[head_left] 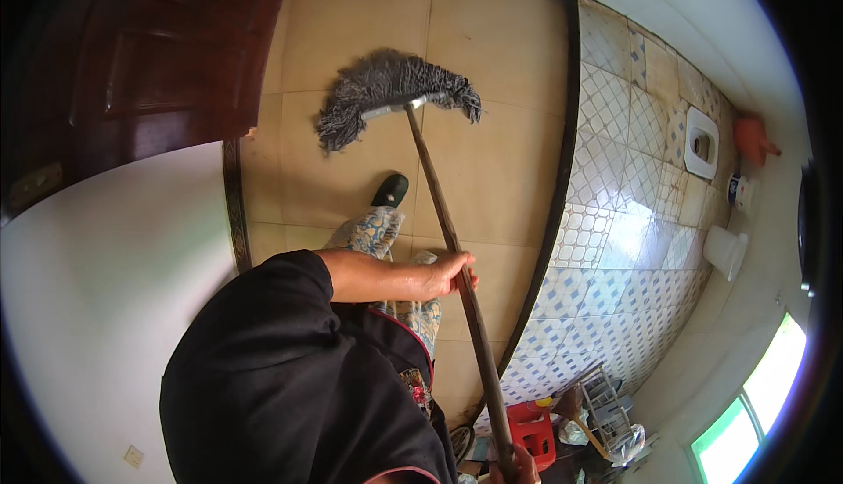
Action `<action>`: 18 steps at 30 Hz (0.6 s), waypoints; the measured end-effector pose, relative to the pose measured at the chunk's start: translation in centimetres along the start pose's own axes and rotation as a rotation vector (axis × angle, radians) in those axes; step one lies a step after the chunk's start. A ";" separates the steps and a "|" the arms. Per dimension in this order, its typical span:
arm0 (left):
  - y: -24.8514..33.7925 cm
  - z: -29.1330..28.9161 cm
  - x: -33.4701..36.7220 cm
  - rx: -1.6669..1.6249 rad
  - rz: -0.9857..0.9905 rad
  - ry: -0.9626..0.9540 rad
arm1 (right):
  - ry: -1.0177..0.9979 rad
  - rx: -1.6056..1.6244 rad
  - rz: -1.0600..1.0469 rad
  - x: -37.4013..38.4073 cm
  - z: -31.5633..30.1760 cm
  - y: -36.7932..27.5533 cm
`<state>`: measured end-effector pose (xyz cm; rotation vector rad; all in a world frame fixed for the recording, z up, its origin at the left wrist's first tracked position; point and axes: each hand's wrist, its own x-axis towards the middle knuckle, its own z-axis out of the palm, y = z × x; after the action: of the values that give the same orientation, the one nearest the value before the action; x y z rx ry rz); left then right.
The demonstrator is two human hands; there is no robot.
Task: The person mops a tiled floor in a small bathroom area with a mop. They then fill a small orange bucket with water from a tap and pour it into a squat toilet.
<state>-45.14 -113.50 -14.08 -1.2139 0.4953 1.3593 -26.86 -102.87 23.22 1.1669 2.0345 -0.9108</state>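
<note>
A mop with a long wooden handle runs from the lower right up to its head. Its grey strand head lies spread on the beige tiled floor, fixed to a pale metal bar. Partway along the handle, my left hand has its fingers wrapped round the wood. Close to the lower edge, my right hand grips the handle nearer its top end and is partly cut off by the picture. One of my feet, in a dark slipper, stands just below the mop head.
A dark red-brown door takes up the upper left, above a white wall. Past a dark floor strip on the right lies a tiled area with a squat toilet, an orange container, a white bin and a red stool.
</note>
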 end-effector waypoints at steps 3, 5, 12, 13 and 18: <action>7.1 0.5 -0.6 -0.079 0.159 -0.098 | 0.012 -0.117 -0.179 5.2 0.3 -6.2; 13.8 0.2 -0.4 -0.150 0.367 -0.081 | 0.018 -0.179 -0.320 9.5 2.0 -9.6; 30.9 -0.4 -6.4 0.025 0.891 0.056 | 0.031 -0.263 -0.869 29.5 16.4 -24.5; 33.9 -0.9 -6.6 0.009 1.055 0.178 | 0.074 -0.294 -0.922 30.1 18.1 -26.2; 33.0 -2.9 -6.4 0.609 1.047 0.520 | 0.002 -0.376 -0.942 28.2 17.4 -23.9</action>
<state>-75.41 -126.27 -21.68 -0.7608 1.9559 1.5053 -57.10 -112.59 -2.54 -0.0459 2.6216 -0.8443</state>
